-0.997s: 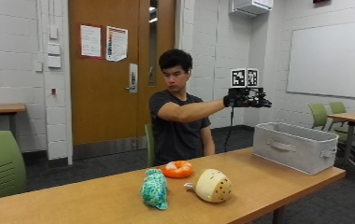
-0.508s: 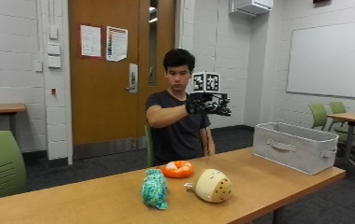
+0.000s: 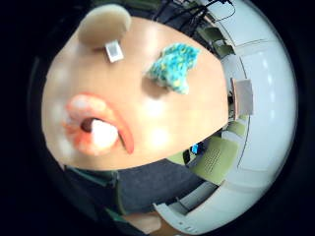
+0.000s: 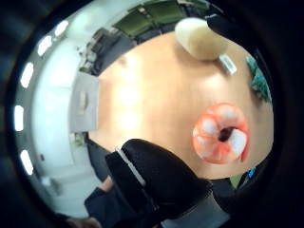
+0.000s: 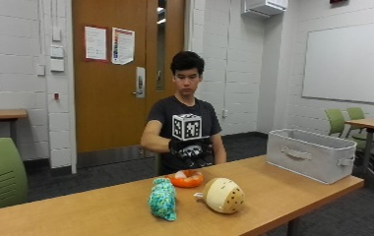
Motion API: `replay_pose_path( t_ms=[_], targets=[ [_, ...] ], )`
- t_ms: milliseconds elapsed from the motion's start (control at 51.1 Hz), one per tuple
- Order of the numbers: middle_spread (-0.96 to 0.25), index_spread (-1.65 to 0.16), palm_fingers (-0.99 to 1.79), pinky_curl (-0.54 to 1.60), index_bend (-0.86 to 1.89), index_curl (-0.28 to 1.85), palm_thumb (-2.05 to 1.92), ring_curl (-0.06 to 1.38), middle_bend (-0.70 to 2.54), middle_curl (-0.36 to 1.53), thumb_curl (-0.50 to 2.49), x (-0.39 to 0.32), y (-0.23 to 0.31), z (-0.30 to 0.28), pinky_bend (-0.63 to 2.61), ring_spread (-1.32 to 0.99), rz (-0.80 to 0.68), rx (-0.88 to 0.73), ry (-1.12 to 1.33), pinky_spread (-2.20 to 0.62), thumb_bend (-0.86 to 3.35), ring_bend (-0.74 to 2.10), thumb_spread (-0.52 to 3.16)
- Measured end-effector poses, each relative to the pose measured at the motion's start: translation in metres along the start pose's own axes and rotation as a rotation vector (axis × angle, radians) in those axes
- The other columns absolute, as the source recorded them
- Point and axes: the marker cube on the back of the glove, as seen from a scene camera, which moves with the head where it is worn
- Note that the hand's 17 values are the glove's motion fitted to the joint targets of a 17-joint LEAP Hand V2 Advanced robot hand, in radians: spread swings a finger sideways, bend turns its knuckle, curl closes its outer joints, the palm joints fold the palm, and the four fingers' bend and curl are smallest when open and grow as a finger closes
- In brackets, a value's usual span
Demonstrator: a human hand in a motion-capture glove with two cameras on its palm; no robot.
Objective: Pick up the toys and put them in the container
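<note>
We find no brand or legible writing on any item. A small white tag is attached to the cream toy; whatever is printed on it we cannot read. Two sheets of paper hang on the door behind the person, their text likewise unreadable.

The container – a light grey fabric bin with a handle on its near side – stands on the worktop toward the end on the person's left, well apart from the toys. Its interior does not show from the outside view, so we cannot tell whether it holds anything.

Three toys lie on the worktop. The orange-and-white shrimp toy sits nearest the person, curled into a ring. The teal knitted toy lies near it, toward the front edge, and the cream toy rests just beside that one, also toward the front edge.

The gloved right hand hangs just above the shrimp toy, palm down. Both palm views show the shrimp close below the palm with a gap around it. Of the grip we record: fingers pointing down and spread, holding nothing – no contact with the toy is visible.
</note>
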Motion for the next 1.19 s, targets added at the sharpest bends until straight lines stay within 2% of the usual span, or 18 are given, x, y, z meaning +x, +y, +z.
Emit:
replay_pose_path(
  t_ms=[274, 528, 684, 841, 860, 1056, 1193],
  targets=[
    [-0.23, -0.3, 0.08, 0.39, 0.2, 0.41, -0.16, 0.25, 0.15, 0.33, 0.08, 0.012, 0.008, 0.072, 0.6, -0.43, 0.03, -0.108, -0.014, -0.16, -0.11, 0.19, 0.95],
    [-0.26, -0.35, 0.17, 0.42, 0.42, 0.49, -0.03, 0.27, 0.07, 0.24, 0.13, 0.012, 0.019, 0.08, 0.75, -0.44, 0.034, -0.153, 0.0, -0.15, -0.03, 0.25, 1.04],
    [-0.27, -0.35, 0.37, 0.4, 0.55, 0.56, 0.08, 0.31, 0.15, 0.21, 0.19, 0.013, 0.017, 0.071, 0.76, -0.46, 0.046, -0.124, -0.023, -0.24, 0.03, 0.39, 1.19],
    [-0.31, -0.36, 0.73, 0.39, 0.45, 0.61, 0.33, 0.37, 0.33, 0.29, 0.28, 0.015, 0.017, 0.062, 0.79, -0.53, 0.054, -0.087, 0.058, -0.34, 0.17, 0.58, 1.35],
    [-0.32, -0.37, 0.82, 0.39, 0.42, 0.62, 0.39, 0.39, 0.37, 0.3, 0.3, 0.016, 0.017, 0.06, 0.81, -0.54, 0.054, -0.084, 0.073, -0.36, 0.2, 0.63, 1.34],
    [-0.4, -0.42, 1.09, 0.39, 0.17, 0.71, 0.62, 0.48, 0.57, 0.4, 0.44, 0.03, 0.003, 0.052, 0.84, -0.54, 0.091, -0.08, 0.097, -0.46, 0.27, 0.86, 1.2],
    [-0.43, -0.46, 1.17, 0.39, 0.17, 0.81, 0.66, 0.53, 0.7, 0.48, 0.53, 0.029, -0.019, 0.028, 0.82, -0.51, 0.127, -0.066, 0.037, -0.48, 0.25, 0.98, 1.04]
  ],
)
